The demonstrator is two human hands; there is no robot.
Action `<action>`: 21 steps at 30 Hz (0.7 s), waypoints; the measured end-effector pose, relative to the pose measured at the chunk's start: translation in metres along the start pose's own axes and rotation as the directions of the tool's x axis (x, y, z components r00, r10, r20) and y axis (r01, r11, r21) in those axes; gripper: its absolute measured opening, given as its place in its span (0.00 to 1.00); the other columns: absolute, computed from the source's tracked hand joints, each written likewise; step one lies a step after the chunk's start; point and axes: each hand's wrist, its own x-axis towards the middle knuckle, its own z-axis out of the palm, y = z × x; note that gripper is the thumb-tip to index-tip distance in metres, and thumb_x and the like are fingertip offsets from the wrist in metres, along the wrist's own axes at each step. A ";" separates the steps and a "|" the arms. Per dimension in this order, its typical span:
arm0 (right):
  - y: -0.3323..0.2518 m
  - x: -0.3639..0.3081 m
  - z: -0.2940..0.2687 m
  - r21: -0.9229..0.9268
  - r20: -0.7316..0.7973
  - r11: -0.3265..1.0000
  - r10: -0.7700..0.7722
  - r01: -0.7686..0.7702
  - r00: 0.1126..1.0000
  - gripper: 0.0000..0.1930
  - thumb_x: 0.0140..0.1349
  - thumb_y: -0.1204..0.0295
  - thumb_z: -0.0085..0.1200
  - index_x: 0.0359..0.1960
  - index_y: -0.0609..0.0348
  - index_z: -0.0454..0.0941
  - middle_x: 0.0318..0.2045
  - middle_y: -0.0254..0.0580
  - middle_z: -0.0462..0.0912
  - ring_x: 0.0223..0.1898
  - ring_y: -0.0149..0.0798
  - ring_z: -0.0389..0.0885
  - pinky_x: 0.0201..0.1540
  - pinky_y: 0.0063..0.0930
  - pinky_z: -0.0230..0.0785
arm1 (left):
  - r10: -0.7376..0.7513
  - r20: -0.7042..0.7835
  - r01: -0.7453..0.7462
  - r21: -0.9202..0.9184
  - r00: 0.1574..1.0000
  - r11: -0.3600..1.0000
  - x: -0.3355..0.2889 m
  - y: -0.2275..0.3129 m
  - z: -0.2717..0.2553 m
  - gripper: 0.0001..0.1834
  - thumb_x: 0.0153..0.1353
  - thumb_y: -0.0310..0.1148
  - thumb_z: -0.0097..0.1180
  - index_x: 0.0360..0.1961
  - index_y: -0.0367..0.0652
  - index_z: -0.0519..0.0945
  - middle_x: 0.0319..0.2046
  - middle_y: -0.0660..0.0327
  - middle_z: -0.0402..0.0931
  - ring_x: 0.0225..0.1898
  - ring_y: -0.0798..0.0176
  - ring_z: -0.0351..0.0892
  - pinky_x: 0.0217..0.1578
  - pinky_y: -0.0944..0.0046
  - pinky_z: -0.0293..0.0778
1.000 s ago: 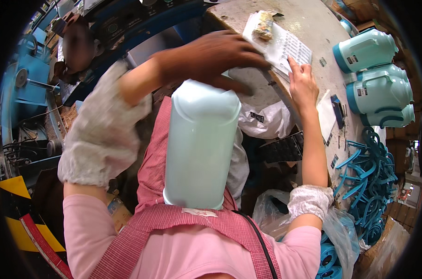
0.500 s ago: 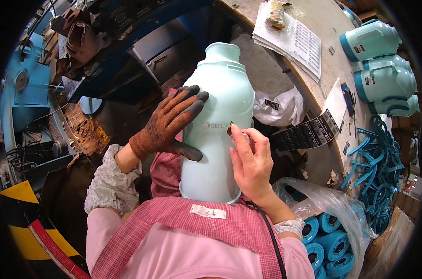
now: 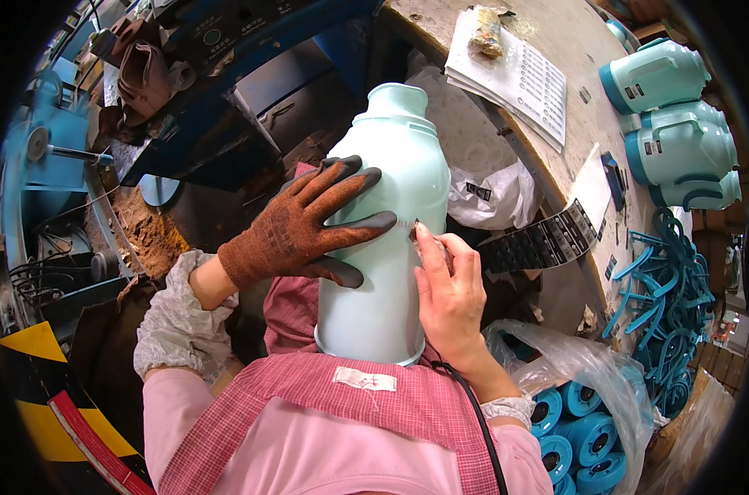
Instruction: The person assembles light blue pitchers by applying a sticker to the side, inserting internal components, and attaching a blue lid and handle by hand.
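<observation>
A pale mint thermos flask body point(image 3: 391, 305) lies against my lap, its narrow neck pointing away from me. My left hand point(image 3: 308, 227), in a brown glove with dark grey fingertips, rests spread on its left side, the index finger reaching across a faint printed mark. Bare and pinched, my right hand point(image 3: 450, 289) is at the right side of the mark. Between its thumb and fingers is a small piece with a dark tip point(image 3: 415, 233), touching or nearly touching the flask; most of it is hidden by the fingers, so its kind does not show.
At right, a worktable point(image 3: 548, 177) bears stacked printed sheets point(image 3: 515, 78) and a dark strip of labels point(image 3: 548, 239) that hangs over its edge. Beyond are finished mint jugs point(image 3: 655, 78) and teal straps point(image 3: 671, 305). A plastic bag of blue round parts point(image 3: 589, 437) sits lower right; machinery point(image 3: 57, 148) stands left.
My left hand has slid right, and its index finger now covers much of the printed mark. My right hand has shifted slightly right, still pinching the small piece. The flask has barely moved.
</observation>
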 end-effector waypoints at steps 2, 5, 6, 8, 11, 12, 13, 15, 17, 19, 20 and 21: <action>0.021 0.004 -0.004 -0.109 -0.007 0.986 -0.125 0.123 0.992 0.27 0.46 0.78 0.54 0.53 0.48 0.71 0.39 0.36 0.70 0.36 0.39 0.70 0.36 0.30 0.65 | 0.020 0.030 -0.021 0.031 0.999 0.999 0.009 0.004 -0.008 0.39 0.31 0.60 0.59 0.51 0.62 0.74 0.59 0.51 0.57 0.58 0.44 0.60 0.55 0.46 0.60; 0.075 0.027 -0.020 -0.395 -0.053 0.899 -0.226 0.188 0.973 0.23 0.52 0.77 0.48 0.53 0.47 0.70 0.36 0.34 0.72 0.36 0.38 0.70 0.36 0.32 0.64 | 0.057 0.122 -0.064 0.055 0.991 0.996 0.032 0.008 -0.022 0.40 0.30 0.60 0.59 0.51 0.62 0.73 0.57 0.52 0.58 0.57 0.45 0.61 0.54 0.47 0.62; 0.092 0.039 -0.028 -0.398 -0.053 0.912 -0.133 0.101 0.990 0.24 0.51 0.78 0.49 0.53 0.48 0.70 0.37 0.36 0.72 0.37 0.39 0.70 0.37 0.32 0.65 | 0.060 0.131 -0.073 0.093 0.990 0.993 0.034 0.010 -0.023 0.41 0.30 0.61 0.59 0.51 0.61 0.73 0.57 0.53 0.59 0.56 0.46 0.61 0.53 0.47 0.63; 0.099 0.051 -0.045 -0.237 -0.058 0.969 -0.078 0.062 0.995 0.26 0.49 0.79 0.54 0.53 0.51 0.69 0.38 0.39 0.73 0.39 0.43 0.71 0.41 0.35 0.65 | 0.054 0.118 -0.065 0.097 0.992 0.993 0.037 0.011 -0.021 0.41 0.30 0.62 0.59 0.51 0.60 0.73 0.57 0.53 0.58 0.56 0.45 0.62 0.53 0.47 0.63; 0.081 0.042 -0.043 0.098 0.046 0.985 -0.144 0.138 0.989 0.28 0.47 0.80 0.55 0.55 0.54 0.67 0.41 0.43 0.72 0.43 0.45 0.71 0.45 0.35 0.66 | 0.042 0.080 -0.047 0.065 0.996 0.997 0.032 0.008 -0.013 0.43 0.29 0.63 0.59 0.51 0.59 0.73 0.57 0.53 0.59 0.56 0.44 0.62 0.52 0.47 0.64; 0.084 0.042 -0.040 0.084 0.030 0.987 -0.137 0.134 0.990 0.28 0.48 0.80 0.54 0.55 0.53 0.67 0.42 0.43 0.71 0.42 0.45 0.71 0.45 0.36 0.67 | 0.048 0.057 -0.050 0.047 0.997 0.998 0.033 0.005 -0.011 0.43 0.29 0.63 0.59 0.51 0.58 0.73 0.56 0.53 0.59 0.56 0.44 0.62 0.52 0.47 0.64; 0.089 0.043 -0.034 0.072 0.017 0.989 -0.132 0.130 0.991 0.28 0.48 0.81 0.54 0.55 0.53 0.68 0.43 0.44 0.71 0.41 0.45 0.72 0.46 0.36 0.67 | 0.060 0.068 -0.064 0.063 0.996 0.996 0.034 0.007 -0.011 0.43 0.29 0.62 0.60 0.51 0.59 0.72 0.56 0.53 0.59 0.56 0.44 0.62 0.52 0.47 0.65; 0.125 0.064 -0.025 -0.034 -0.119 0.999 0.022 -0.026 0.993 0.26 0.49 0.80 0.54 0.54 0.52 0.69 0.45 0.43 0.70 0.41 0.44 0.72 0.46 0.35 0.67 | 0.088 0.096 -0.096 0.087 0.992 0.992 0.037 0.013 -0.015 0.42 0.29 0.60 0.62 0.52 0.61 0.72 0.56 0.54 0.59 0.55 0.44 0.62 0.51 0.49 0.66; 0.175 0.098 -0.023 -0.089 -0.115 0.964 0.238 -0.249 0.964 0.23 0.53 0.75 0.52 0.54 0.52 0.68 0.46 0.44 0.71 0.47 0.47 0.70 0.51 0.35 0.64 | 0.076 0.198 -0.104 0.137 0.977 0.985 0.047 0.025 -0.025 0.42 0.27 0.58 0.64 0.51 0.64 0.72 0.54 0.55 0.60 0.53 0.46 0.64 0.48 0.51 0.68; 0.231 0.122 -0.017 -0.509 -0.155 0.823 0.200 -0.252 0.967 0.21 0.53 0.75 0.55 0.51 0.53 0.71 0.45 0.41 0.72 0.47 0.42 0.69 0.50 0.38 0.65 | 0.058 0.308 -0.115 0.172 0.950 0.978 0.066 0.036 -0.032 0.41 0.26 0.55 0.66 0.51 0.67 0.72 0.51 0.56 0.61 0.50 0.49 0.65 0.45 0.54 0.69; 0.226 0.133 -0.016 -0.491 -0.200 0.842 0.140 -0.223 0.970 0.21 0.53 0.72 0.55 0.52 0.53 0.70 0.46 0.42 0.72 0.48 0.43 0.69 0.51 0.37 0.63 | 0.018 0.371 -0.093 0.186 0.929 0.978 0.073 0.043 -0.035 0.41 0.26 0.54 0.67 0.51 0.68 0.72 0.50 0.56 0.61 0.48 0.50 0.66 0.43 0.55 0.70; 0.215 0.147 -0.016 -0.477 -0.251 0.857 0.079 -0.194 0.965 0.22 0.54 0.69 0.55 0.53 0.53 0.69 0.48 0.44 0.72 0.49 0.44 0.68 0.52 0.37 0.61 | -0.018 0.427 -0.077 0.204 0.904 0.976 0.083 0.047 -0.037 0.41 0.26 0.53 0.68 0.50 0.69 0.72 0.49 0.57 0.61 0.47 0.52 0.66 0.41 0.56 0.71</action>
